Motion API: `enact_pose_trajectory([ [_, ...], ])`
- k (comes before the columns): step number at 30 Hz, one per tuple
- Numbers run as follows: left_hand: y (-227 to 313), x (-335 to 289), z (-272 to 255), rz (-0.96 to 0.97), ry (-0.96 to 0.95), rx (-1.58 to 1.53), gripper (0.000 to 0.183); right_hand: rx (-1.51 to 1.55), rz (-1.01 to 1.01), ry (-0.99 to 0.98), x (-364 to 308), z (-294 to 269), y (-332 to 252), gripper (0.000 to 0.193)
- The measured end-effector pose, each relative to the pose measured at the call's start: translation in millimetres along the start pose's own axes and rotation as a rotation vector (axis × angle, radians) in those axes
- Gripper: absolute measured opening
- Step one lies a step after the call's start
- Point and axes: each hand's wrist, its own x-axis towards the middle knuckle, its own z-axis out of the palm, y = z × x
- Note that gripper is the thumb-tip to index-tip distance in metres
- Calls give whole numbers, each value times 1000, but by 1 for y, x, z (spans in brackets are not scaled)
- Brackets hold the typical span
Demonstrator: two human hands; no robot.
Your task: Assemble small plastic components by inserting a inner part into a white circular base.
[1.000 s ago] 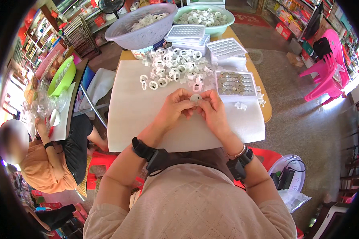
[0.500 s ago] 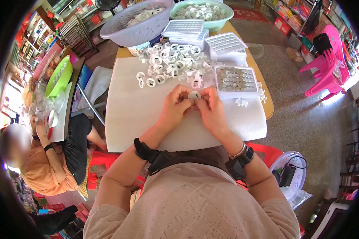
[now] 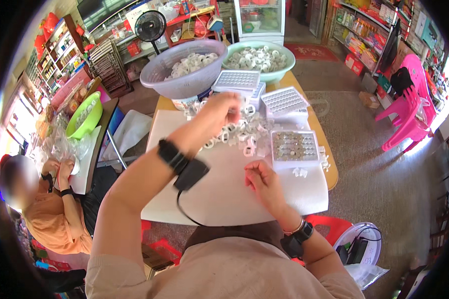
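Observation:
My left hand (image 3: pixel 225 106) is stretched forward above a pile of white plastic ring-shaped parts (image 3: pixel 249 130). Motion smears its fingers, so I cannot make out whether they hold anything. My right hand (image 3: pixel 262 183) stays low over the white sheet (image 3: pixel 224 194), fingers curled in with the tips together; whatever they may pinch is too small to see. Beside it, to the right, stands a white compartment tray (image 3: pixel 295 148) with small round metallic pieces in rows. A few loose white clips (image 3: pixel 300 172) lie in front of that tray.
Behind the pile are stacked white trays (image 3: pixel 285 101), a lavender basket (image 3: pixel 154 84) and a pale green basin (image 3: pixel 284 70), both holding white parts. A co-worker in an orange shirt (image 3: pixel 60 222) sits at a side table on the left. Pink chairs (image 3: pixel 414 107) stand at right.
My hands have parted from the round white part they held together. The left has reached forward over the pile; the right has drawn back slightly. The view has tilted up.

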Motion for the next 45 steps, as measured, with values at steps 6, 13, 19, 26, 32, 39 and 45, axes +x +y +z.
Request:
enact_pose_trajectory([
  [6,38,106,1,338,256,-293,27,-6,-41,-46,0,4,-3,9],
  [13,9,0,-45,235,124,376,24,97,1,-56,7,-4,2,7],
  [19,-37,-80,-89,220,327,982,17,74,-36,-44,8,-1,2,5],
  [26,-61,-72,-77,685,324,1459,14,-62,-23,-2,2,7,0,6],
  [32,-44,-106,-47,468,200,1070,15,-177,-41,22,4,7,0,11],
  [39,-54,-127,-16,401,-49,788,18,-378,-279,84,9,22,-13,12],
  [45,-70,-115,6,-28,-282,-137,28,-43,-11,193,13,6,-25,13],
])
